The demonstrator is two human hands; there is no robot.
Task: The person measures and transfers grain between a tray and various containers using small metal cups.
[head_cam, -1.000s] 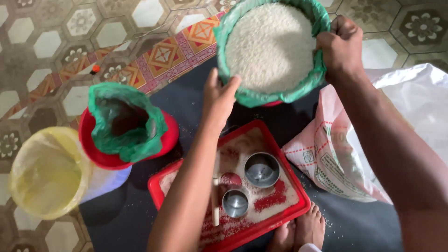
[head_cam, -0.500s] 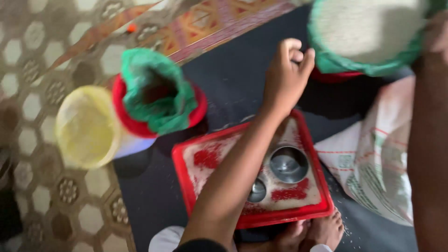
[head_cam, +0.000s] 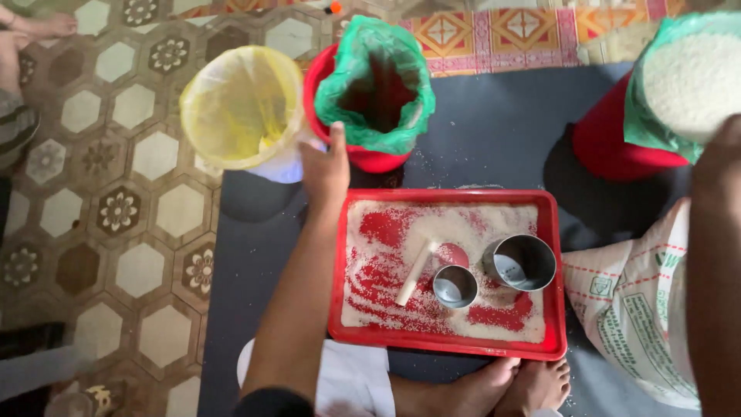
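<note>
Now the left hand (head_cam: 324,166), open, touches the upright, upward-opening green-lined bucket (head_cam: 376,93); right hand's grip unclear.

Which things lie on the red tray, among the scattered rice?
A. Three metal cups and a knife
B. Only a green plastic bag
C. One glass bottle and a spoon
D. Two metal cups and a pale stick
D: on the red tray, two metal cups, a smaller one and a larger one, stand beside a pale stick in the rice.
</note>
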